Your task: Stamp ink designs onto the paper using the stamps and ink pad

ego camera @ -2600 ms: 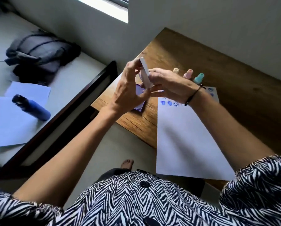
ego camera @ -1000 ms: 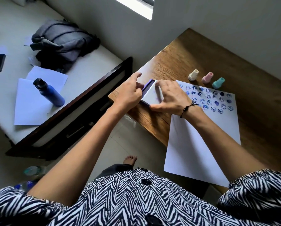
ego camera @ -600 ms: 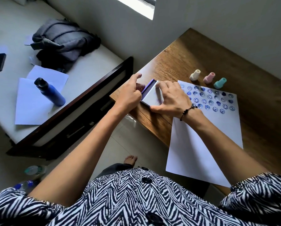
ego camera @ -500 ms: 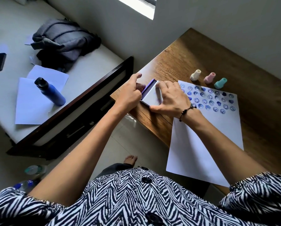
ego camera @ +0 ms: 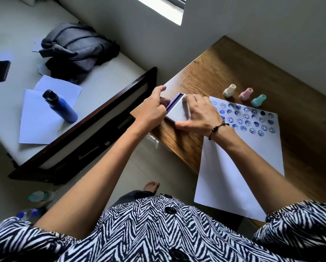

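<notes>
Table: brown wood table (ego camera: 239, 69) by a white wall.
Paper: one sheet (ego camera: 239, 157), blue stamp marks on its far part.
Stamps: three, cream (ego camera: 229, 91), pink (ego camera: 245, 94), teal (ego camera: 258, 100), just past the paper.
Ink pad: one (ego camera: 177, 110), left of the paper.
My left hand (ego camera: 152, 112): fingers curled on the pad's left edge.
My right hand (ego camera: 199, 115): fingers curled, gripping its white lid.
Writing: none I can read.

Clad in a black-and-white zebra-striped top (ego camera: 158, 229), loose and gathered, with short puffed sleeves ending above the elbows. Fastened down the front by round dark buttons (ego camera: 170, 210). Bare from the sleeve hems down to the left hand (ego camera: 151, 112) and the right hand (ego camera: 200, 115). Banded at the right wrist by a thin black beaded bracelet (ego camera: 217, 128) with a small knotted tail. Barefoot, one foot (ego camera: 152, 186) showing below dark trousers.
</notes>
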Motion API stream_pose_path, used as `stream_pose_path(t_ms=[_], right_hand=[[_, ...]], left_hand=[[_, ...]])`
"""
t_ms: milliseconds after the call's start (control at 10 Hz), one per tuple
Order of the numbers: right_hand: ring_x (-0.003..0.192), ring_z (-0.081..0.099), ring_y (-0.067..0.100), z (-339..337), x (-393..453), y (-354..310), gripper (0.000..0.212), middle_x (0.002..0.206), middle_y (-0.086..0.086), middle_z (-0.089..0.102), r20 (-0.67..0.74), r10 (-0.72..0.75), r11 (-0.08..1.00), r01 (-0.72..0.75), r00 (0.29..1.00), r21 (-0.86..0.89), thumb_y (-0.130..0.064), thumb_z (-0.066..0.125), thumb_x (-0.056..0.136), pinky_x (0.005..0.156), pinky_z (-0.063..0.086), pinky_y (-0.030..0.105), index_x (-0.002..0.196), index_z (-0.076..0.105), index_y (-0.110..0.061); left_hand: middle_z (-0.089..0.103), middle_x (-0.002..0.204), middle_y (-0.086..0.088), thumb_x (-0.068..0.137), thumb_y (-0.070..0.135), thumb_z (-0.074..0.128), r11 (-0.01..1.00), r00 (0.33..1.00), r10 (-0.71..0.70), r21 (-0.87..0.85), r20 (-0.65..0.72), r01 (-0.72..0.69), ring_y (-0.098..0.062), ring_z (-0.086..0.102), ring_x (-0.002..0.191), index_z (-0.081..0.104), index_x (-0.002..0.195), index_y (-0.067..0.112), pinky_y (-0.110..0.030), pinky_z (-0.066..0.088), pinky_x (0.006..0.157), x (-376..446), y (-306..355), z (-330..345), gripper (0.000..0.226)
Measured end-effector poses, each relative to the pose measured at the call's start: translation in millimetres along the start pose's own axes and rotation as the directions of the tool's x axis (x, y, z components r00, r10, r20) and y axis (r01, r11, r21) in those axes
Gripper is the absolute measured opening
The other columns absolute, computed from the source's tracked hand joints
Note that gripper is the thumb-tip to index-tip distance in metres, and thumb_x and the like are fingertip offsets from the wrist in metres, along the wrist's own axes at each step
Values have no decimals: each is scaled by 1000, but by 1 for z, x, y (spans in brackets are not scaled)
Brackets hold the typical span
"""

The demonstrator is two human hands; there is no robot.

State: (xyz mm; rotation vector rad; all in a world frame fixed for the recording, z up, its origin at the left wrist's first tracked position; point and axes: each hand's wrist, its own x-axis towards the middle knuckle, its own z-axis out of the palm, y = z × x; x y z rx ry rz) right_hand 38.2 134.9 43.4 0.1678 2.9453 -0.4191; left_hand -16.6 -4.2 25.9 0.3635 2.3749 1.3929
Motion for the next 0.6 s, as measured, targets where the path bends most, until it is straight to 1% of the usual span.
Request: stream_pose_path(t_ms=[100, 200, 300, 400, 500, 600], right_hand=[[115, 41, 33, 1, 2, -1, 69, 130, 13, 47, -7, -2, 1000, 2, 1000, 5, -46, 66, 70, 93, 42, 44, 123, 39, -12], [115, 40, 33, 3, 3, -5, 68, 130, 14, 47, -8, -10, 1000, 10, 1000, 1, -46, 66, 71, 94, 41, 43, 123, 39, -12], [113, 40, 34, 5, 9, -9, 65, 125, 16, 49, -21, 13, 1000, -13, 1000, 23, -45, 66, 71, 93, 40, 42, 120, 41, -11], [109, 41, 34, 6, 11, -12, 62, 121, 16, 51, -15, 33, 999, -32, 999, 38, -47, 66, 71, 91, 39, 41, 115, 42, -11], [113, 41, 33, 7, 14, -9, 67, 127, 13, 49, 1, 9, 996, -9, 1000, 85, -48, 68, 71, 93, 40, 42, 122, 39, -14], [125, 39, 30, -12, 17, 0, 73, 138, 10, 44, -50, 26, 974, -15, 998, 224, -46, 67, 75, 106, 34, 41, 132, 35, -16]], left_hand=[[62, 121, -11, 76, -7, 33, 1000, 1000, 2, -5, 4, -2, -22, 53, 114, 31, 135, 15, -30, 41, 97, -1, 1, 0, 63], [62, 121, -10, 75, -7, 32, 1000, 1000, 4, -15, 4, -4, -20, 52, 115, 31, 135, 14, -25, 40, 94, 0, 2, 2, 63], [63, 120, -8, 73, -7, 31, 1000, 1000, 14, -8, -4, -14, -16, 51, 115, 33, 134, 14, -17, 38, 85, 1, 2, 3, 64], [63, 121, -7, 71, -9, 32, 999, 999, 32, 20, -9, -32, -17, 50, 117, 34, 133, 14, -15, 36, 84, 2, 1, 3, 65], [63, 121, -9, 75, -6, 33, 995, 996, 78, 59, -38, -76, -21, 51, 117, 36, 131, 14, -21, 38, 90, 7, 2, 4, 60], [56, 127, -17, 81, -3, 37, 982, 991, 135, 138, -18, -131, -27, 51, 116, 37, 130, 9, -32, 41, 97, 15, 15, 5, 51]])
